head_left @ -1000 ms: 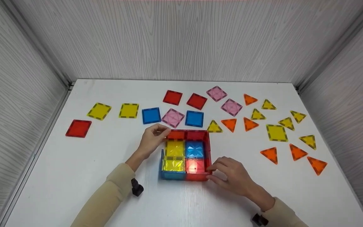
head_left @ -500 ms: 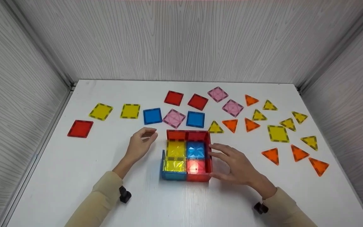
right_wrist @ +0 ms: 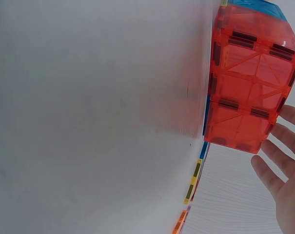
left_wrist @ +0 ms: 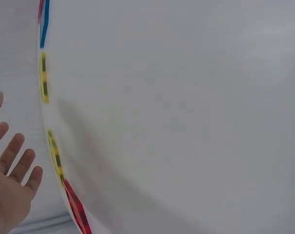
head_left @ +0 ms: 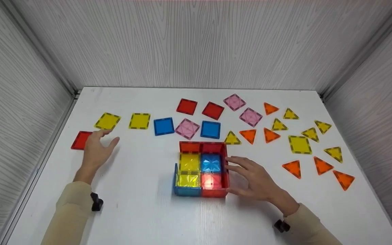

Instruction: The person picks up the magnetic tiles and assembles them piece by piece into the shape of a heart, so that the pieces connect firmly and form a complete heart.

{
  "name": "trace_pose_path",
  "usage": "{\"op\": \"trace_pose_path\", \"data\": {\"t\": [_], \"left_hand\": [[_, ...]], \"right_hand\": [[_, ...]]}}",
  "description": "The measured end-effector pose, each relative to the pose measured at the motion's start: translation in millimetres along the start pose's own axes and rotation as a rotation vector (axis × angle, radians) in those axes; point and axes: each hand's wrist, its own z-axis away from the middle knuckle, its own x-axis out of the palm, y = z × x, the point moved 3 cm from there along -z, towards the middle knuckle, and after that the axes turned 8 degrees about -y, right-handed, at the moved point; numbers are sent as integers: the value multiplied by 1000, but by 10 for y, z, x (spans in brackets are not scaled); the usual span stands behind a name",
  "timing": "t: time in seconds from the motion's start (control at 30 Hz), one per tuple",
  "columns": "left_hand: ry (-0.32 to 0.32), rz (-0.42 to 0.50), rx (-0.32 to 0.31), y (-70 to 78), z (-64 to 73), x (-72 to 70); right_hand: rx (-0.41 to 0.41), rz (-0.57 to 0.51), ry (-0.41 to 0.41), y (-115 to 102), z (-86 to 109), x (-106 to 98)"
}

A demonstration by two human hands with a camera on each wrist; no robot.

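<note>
My left hand (head_left: 97, 148) reaches over the left of the table with fingers spread and nothing in them. It covers part of a red square magnetic tile (head_left: 79, 140), and its fingertips overlap the near edge of a yellow square tile (head_left: 107, 121). In the left wrist view the fingers (left_wrist: 21, 168) are extended. A low box of translucent magnetic tiles (head_left: 196, 192) stands mid-table, with red and blue walls around a yellow, blue and red floor. The rear part of its left side has no wall. My right hand (head_left: 252, 178) rests its outstretched fingertips against the red right wall (right_wrist: 249, 92).
Another yellow square tile (head_left: 139, 121), blue tiles (head_left: 164, 126), pink tiles (head_left: 187, 128) and red tiles (head_left: 186, 106) lie flat behind the box. Orange triangles (head_left: 291, 168) and yellow triangles (head_left: 334, 154) are scattered on the right, around a yellow square (head_left: 299, 144).
My left hand has let go of the box's back left corner and moved left to the red and yellow tiles. The right hand has shifted from the front right corner along the right wall, fingers spreading.
</note>
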Motion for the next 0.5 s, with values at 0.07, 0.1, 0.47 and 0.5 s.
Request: {"op": "trace_pose_path", "data": {"t": [0.07,0.1,0.47,0.5], "left_hand": [[32,-42,-15,-126,1,-123],[45,-58,-29,-191,0,-176],[35,-172,-173,-583,-55,-406],[31,-176,-180,-591,-67,-413]], "right_hand": [[0,2,1,-1,-1,7],[-2,5,2,-2,-2,11],[-5,23,9,-12,1,11],[-1,22,5,-10,-1,9]]}}
